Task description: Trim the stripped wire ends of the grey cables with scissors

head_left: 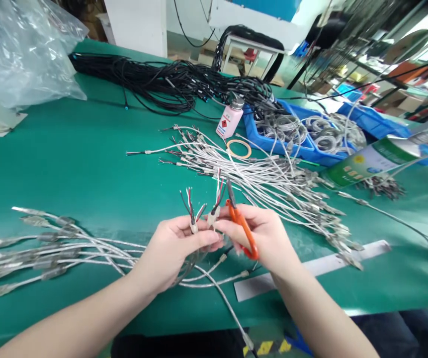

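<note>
My left hand (178, 246) is closed around a cable end (194, 227) whose red, white and black wires fan out upward. In my right hand (260, 231) are orange-handled scissors (241, 223), their dark blades pointing up and away from me. The right thumb and fingers also pinch a second cable end (213, 217) with stripped-out wires, right beside the left fingertips. Several grey cables (98, 246) with plugs run from the left under my left hand. Another cable (226, 303) hangs over the table's front edge.
A heap of white cables (243, 174) lies beyond my hands, near a tape ring (239, 148) and a pink bottle (230, 118). Blue bins (251, 129) hold coiled cables. A metal ruler (321, 266) lies by my right forearm. Black cables (142, 82) and clear plastic (23, 54) are at the back.
</note>
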{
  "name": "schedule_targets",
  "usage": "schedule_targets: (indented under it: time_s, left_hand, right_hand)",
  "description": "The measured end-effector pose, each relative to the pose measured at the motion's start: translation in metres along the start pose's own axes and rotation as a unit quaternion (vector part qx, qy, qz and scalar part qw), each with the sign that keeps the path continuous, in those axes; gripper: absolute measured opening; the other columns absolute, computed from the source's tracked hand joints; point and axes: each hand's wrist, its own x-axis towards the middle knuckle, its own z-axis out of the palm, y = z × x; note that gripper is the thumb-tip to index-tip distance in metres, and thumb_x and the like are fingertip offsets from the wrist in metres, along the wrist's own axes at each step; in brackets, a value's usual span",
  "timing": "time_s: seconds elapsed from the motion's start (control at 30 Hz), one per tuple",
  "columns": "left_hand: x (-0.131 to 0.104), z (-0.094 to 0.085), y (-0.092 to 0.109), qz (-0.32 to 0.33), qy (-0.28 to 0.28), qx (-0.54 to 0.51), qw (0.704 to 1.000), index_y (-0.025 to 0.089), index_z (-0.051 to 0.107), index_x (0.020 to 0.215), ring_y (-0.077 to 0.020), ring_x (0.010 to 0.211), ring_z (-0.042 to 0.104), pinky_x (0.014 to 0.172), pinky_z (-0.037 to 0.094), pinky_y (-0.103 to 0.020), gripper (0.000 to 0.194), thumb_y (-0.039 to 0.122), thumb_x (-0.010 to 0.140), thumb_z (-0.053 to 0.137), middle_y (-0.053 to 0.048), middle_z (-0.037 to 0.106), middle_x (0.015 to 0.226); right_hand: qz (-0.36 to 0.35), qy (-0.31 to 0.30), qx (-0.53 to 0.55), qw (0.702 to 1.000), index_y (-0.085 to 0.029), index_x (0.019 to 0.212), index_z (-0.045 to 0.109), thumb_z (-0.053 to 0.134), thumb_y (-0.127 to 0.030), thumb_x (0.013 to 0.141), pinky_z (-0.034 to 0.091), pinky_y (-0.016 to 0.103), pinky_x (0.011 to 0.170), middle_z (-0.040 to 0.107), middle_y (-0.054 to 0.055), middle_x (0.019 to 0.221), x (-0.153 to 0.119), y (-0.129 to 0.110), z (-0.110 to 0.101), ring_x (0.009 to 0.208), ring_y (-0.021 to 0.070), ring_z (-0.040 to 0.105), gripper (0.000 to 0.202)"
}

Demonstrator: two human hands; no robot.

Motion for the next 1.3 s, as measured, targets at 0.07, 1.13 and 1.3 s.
schedule_targets:
  time_s: [0.07,1.13,1.3]
  left_hand:
    - [0.000,-0.001,0.000,0.005,-0.008,0.011,1.000,0.013,0.071,0.069,-0.0144,0.070,0.066,0.075,0.054,-0.027,0.022,0.024,0.065,0.089,-0.003,0.071,0.071]
    - [0.001,-0.006,0.007,0.059,0.010,0.015,0.998,0.016,0.067,0.069,-0.0033,0.044,0.037,0.045,0.029,-0.018,0.018,0.022,0.069,0.083,0.003,0.057,0.058]
    - [-0.001,-0.007,0.006,0.074,-0.003,0.029,0.997,0.017,0.066,0.069,-0.0066,0.053,0.049,0.049,0.034,-0.017,0.014,0.020,0.076,0.077,0.002,0.059,0.062]
  right_hand:
    - [-0.014,0.007,0.036,0.999,-0.017,0.079,0.072,0.081,-0.032,0.073,0.037,0.018,0.036,0.067,-0.001,0.062,0.002,0.007,0.007,0.038,0.0053,0.048,0.019]
    - [0.080,-0.068,0.107,0.989,-0.016,0.072,0.060,0.086,-0.030,0.066,0.042,0.021,0.051,0.063,-0.001,0.065,-0.011,0.022,0.015,0.052,0.0083,0.050,0.030]
    - [0.106,-0.078,0.121,0.984,-0.016,0.074,0.061,0.086,-0.026,0.066,0.041,0.020,0.051,0.062,-0.001,0.064,-0.013,0.024,0.016,0.052,0.0075,0.050,0.028]
